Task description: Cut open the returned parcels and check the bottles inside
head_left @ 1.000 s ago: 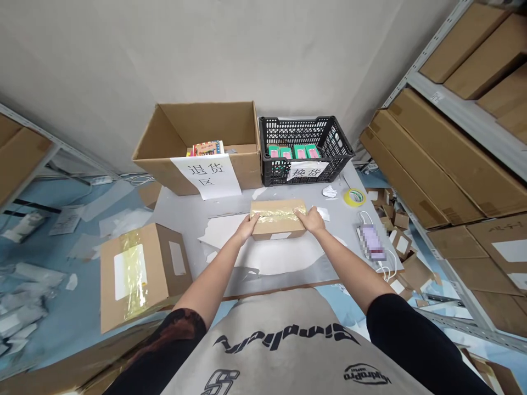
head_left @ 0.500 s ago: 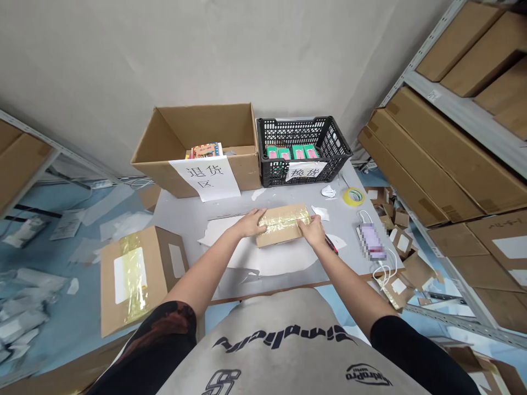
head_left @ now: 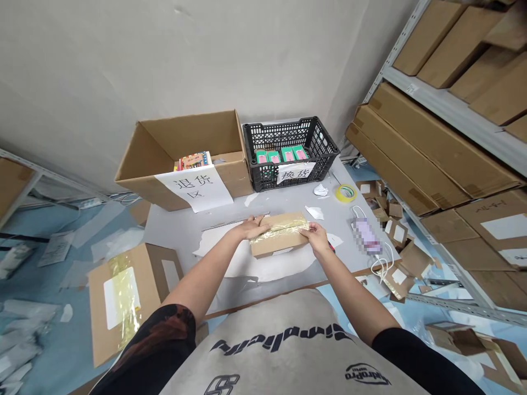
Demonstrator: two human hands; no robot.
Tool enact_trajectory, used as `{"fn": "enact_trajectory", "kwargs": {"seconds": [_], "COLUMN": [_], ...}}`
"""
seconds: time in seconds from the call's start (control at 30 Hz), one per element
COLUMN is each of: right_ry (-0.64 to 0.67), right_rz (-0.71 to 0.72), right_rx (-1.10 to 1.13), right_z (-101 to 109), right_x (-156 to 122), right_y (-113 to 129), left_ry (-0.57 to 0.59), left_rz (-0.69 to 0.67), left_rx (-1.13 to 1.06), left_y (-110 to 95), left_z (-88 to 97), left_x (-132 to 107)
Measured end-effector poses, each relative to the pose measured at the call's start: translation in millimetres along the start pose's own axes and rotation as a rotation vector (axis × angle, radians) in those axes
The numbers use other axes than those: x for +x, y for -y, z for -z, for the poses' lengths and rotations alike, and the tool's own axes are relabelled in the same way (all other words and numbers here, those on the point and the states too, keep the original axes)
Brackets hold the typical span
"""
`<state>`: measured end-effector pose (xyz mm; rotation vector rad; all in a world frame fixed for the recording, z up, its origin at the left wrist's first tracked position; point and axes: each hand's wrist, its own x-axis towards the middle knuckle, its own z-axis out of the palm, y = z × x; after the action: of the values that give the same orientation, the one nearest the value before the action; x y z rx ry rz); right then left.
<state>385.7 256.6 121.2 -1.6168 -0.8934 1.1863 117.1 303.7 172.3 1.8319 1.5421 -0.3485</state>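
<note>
Fingers of my left hand lay stretched out and loose, flat on the top left end of the small cardboard box, pressing down rather than clasping. That forearm ran up from the lower left of the frame, wrist straight. My right hand came in from the lower right with its fingers curled round the box's right end, gripping it just where the yellow tape strip ran off the top. The box sat in the middle of the frame on a white sheet spread over the grey table. Behind it, along the wall, stood an open carton and a black crate. A tape roll lay to the right, well apart from my hands.
</note>
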Motion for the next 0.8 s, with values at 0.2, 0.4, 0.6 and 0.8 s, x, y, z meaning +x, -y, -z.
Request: {"fn": "enact_trajectory", "kwargs": {"seconds": [0.2, 0.4, 0.6, 0.8], "right_ry": [0.137, 0.275, 0.428, 0.649], "right_rz": [-0.039, 0.119, 0.695, 0.745], "right_rx": [0.206, 0.043, -0.662, -0.950], "right_z": [16.6, 32.2, 62.7, 63.9], "right_x": [-9.4, -20.6, -55.1, -56.9], "right_y": [2.9, 14.3, 23.9, 7.3], "left_ry": [0.171, -0.015, -0.166, -0.367], "left_rz": [0.000, -0.072, -0.141, -0.056], "left_rx": [0.091, 0.197, 0.100, 0.139], "left_y": [-6.1, -10.4, 7.8, 13.1], "left_z": [13.0, 13.2, 40.1, 29.6], "left_x": [4.4, 6.3, 25.4, 29.9]}}
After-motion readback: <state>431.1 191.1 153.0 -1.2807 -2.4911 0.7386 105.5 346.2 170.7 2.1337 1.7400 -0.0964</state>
